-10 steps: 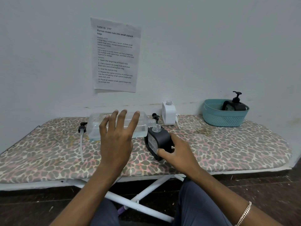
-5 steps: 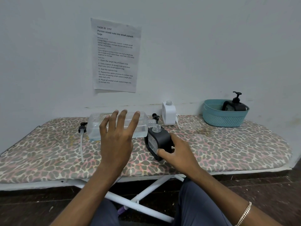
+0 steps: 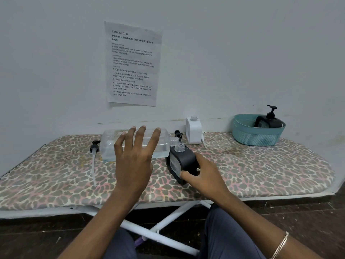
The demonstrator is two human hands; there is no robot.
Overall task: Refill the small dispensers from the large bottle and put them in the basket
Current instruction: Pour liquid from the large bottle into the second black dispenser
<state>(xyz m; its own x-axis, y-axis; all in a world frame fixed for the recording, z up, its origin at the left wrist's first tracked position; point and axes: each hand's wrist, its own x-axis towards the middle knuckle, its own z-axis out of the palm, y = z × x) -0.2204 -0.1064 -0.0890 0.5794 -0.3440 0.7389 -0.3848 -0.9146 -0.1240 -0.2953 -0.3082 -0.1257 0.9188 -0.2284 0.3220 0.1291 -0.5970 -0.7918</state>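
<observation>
The large bottle [image 3: 109,144] lies on its side on the bench [image 3: 261,169], long axis running left to right, open neck pointing right; clear liquid pools along its lower side. The left hand [image 3: 133,161] is spread over it with straight fingers, and contact cannot be told. At the bottle's mouth the right hand [image 3: 207,176] grips a black dispenser [image 3: 183,161] with thumb in front and its open neck just under that mouth. Just right of the bottle's neck stands a white dispenser [image 3: 193,130], uncapped. Well right of the bottle, a teal basket [image 3: 258,135] holds one capped dispenser [image 3: 268,122].
</observation>
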